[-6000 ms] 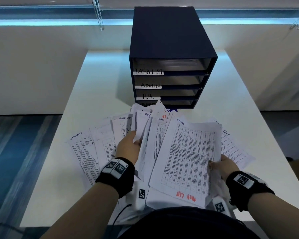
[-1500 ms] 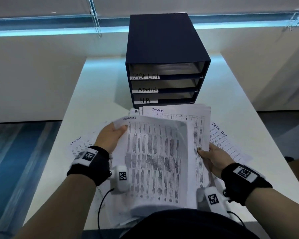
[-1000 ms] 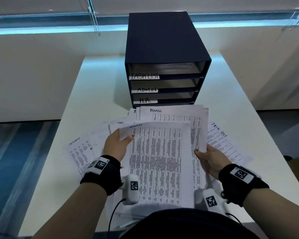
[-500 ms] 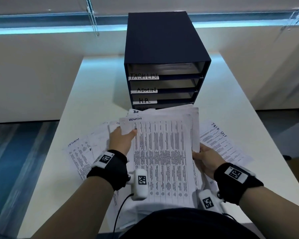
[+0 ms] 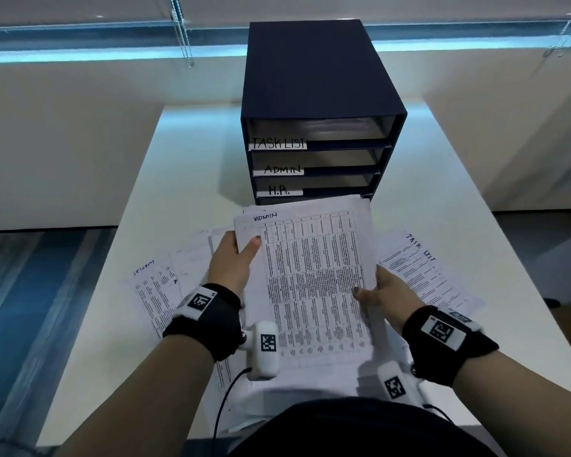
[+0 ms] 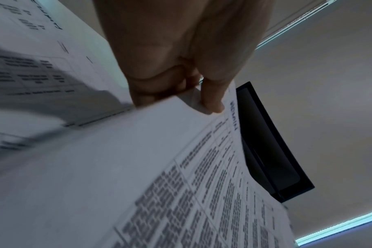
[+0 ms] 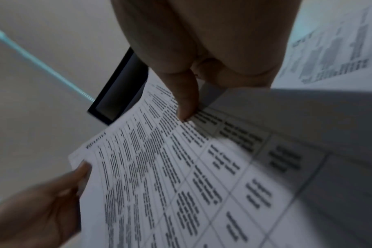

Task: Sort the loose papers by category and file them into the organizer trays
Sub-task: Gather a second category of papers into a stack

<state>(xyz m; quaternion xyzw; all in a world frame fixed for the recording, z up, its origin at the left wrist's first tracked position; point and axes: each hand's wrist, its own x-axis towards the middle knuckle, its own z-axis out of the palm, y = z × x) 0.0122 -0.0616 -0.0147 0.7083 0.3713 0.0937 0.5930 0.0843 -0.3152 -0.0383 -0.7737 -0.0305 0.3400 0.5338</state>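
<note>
Left hand [image 5: 233, 262] pinches top-left corner of paper stack [image 5: 314, 278], thumb on top. Right hand [image 5: 384, 296] clamps stack's right edge, thumb on print. Stack held above surface [image 5: 185, 166], just before organizer [image 5: 314, 103]. Head view alone shows labels TASK LIST, ADMIN, H.R. on 3 trays, plus loose sheets [image 5: 422, 272] spread on surface both sides. Left wrist view shows fingers [image 6: 157, 87] curled under stack; right wrist view shows thumb pressing table print, both hands together.

Papers [image 5: 314, 278]: thin matt white sheet, printed. Organizer [image 5: 310, 70]: smooth matt dark shell. Table [image 5: 185, 179] beneath organizer: smooth white.
</note>
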